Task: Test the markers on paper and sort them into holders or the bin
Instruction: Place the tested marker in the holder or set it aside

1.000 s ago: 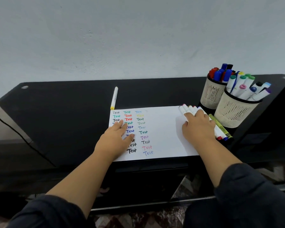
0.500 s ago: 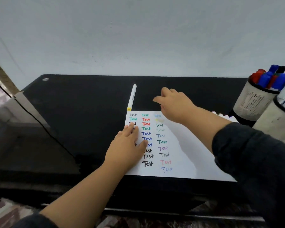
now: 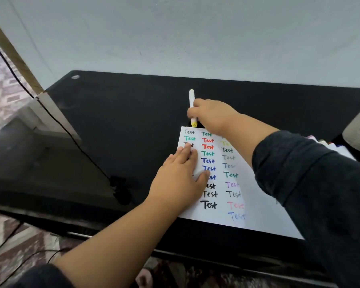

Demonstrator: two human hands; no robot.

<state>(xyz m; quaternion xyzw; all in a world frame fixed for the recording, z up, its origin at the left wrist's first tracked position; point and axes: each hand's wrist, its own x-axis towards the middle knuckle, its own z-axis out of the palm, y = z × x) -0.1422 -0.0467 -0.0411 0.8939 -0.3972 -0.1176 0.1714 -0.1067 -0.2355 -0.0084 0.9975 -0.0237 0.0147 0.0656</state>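
Right hand (image 3: 213, 116) now reaches the yellow-capped marker (image 3: 191, 104), fingers curled around it. Left hand (image 3: 180, 175) flat, fingers together, pinning paper (image 3: 258, 204). Three columns tested; sorting seemingly unfinished.

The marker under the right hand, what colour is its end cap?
Yellow, on a white marker; the head view shows the end cap clearly.

The left hand (image 3: 180, 177) is lying flat, fingers spread forward. The right hand (image 3: 211, 116) is reaching far forward across it, fingers curling closed.
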